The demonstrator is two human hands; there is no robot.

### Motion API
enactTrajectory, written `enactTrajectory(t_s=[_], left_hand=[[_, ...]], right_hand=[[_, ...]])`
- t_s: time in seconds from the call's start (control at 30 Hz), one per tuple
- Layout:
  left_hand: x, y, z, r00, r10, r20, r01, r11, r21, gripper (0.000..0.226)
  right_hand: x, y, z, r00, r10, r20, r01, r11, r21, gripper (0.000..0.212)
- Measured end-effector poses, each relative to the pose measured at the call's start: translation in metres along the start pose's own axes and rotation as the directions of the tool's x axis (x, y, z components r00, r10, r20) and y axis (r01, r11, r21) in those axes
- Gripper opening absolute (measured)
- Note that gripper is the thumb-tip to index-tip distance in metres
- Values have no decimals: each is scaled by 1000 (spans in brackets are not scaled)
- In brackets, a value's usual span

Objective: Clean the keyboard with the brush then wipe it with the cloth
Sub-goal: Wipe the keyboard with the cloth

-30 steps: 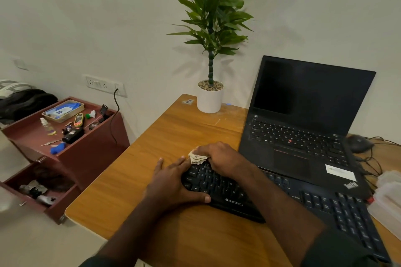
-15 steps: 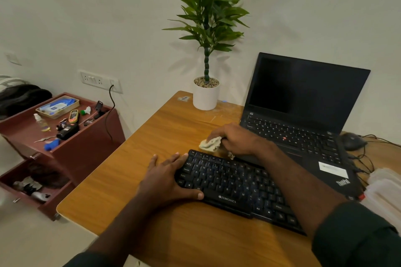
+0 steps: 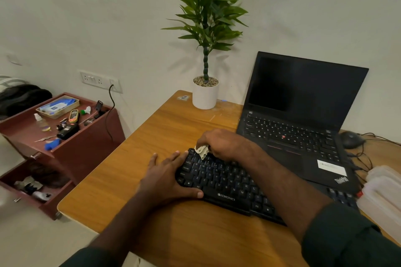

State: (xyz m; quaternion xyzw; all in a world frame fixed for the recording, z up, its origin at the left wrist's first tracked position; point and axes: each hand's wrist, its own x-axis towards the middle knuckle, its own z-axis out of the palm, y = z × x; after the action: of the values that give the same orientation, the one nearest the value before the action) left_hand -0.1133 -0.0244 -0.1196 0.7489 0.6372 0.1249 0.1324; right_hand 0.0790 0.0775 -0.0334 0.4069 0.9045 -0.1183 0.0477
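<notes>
Since a small crumpled cloth (image 3: 202, 151) is pinched in the curled fingers of the right hand (image 3: 219, 142) and pressed against the far left corner of the keyboard (image 3: 225, 182), the wiping step is judged to be in hand, and the brushing step is presumed finished, though no brush can be made out anywhere in view. The keyboard is laid on the table (image 3: 173, 128), just in front of the open laptop (image 3: 303, 115), and is steadied at its left end by the left hand (image 3: 167, 178), whose fingers are spread flat while the thumb is laid along the near edge. Only the top-left keys are covered by the cloth, so most of the rows are judged to be left to wipe.
</notes>
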Motion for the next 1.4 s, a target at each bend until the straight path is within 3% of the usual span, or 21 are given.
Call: enactTrajectory(t_s=[0.37,0.6,0.67,0.77,0.97,1.23,1.4], left_hand=[[0,1,-2,1000,3,3,-3,1000,3,137],[-2,1,-2,1000,-1,-6,1,1000,22,139],[-1,1,-1,1000,-2,-2,2,1000,20,138],[0,0,1,1000,-11,7,11,1000,13,136],[0,0,-1,1000,-10,20,9,1000,19,136],[1,1,-1,1000,-9,22,9,1000,27,136],[1,2,-1,999,-14,30,12,999,43,136]], right_hand=[[26,-22,-20,975,-87,204,132,968,-215,17],[25,-23,-22,958,-171,231,173,985,10,37],[22,-15,-22,973,-175,147,152,976,157,34],[17,9,-28,998,-57,-28,63,925,375,34],[12,24,-17,998,-33,47,21,969,247,40],[18,17,-9,993,-92,75,80,985,153,42],[15,18,-8,996,-70,56,49,949,311,45]])
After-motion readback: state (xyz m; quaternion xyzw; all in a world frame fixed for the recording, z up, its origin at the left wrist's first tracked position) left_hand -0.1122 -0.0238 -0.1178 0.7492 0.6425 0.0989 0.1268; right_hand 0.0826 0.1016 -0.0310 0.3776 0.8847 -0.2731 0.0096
